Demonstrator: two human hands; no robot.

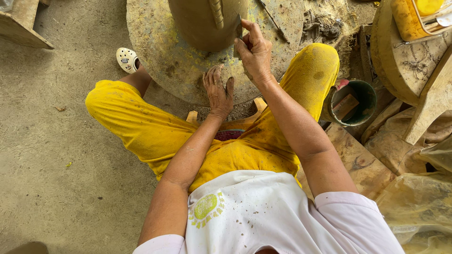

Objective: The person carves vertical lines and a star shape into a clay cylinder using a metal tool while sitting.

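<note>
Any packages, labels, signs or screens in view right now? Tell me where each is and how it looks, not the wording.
Carton: small brown box, standing inside the dark green bucket right of the knee.
Tub: orange-yellow plastic container, top right on the round stand.
Shirt print: round yellow-green emblem on the white shirt.
No signs or screens.

The round stone wheel (165,56) is crowded in the middle by the clay pot (202,23), which stands in the way of any reach straight ahead. Bare wheel surface lies open to the pot's left and along the near rim, where the left hand (218,91) rests flat. The right hand (254,51) presses a small blade (239,28) against the pot's side. To the right, a green bucket (351,103) and wooden stand (414,70) block passage; the floor (56,155) on the left is open.
</note>
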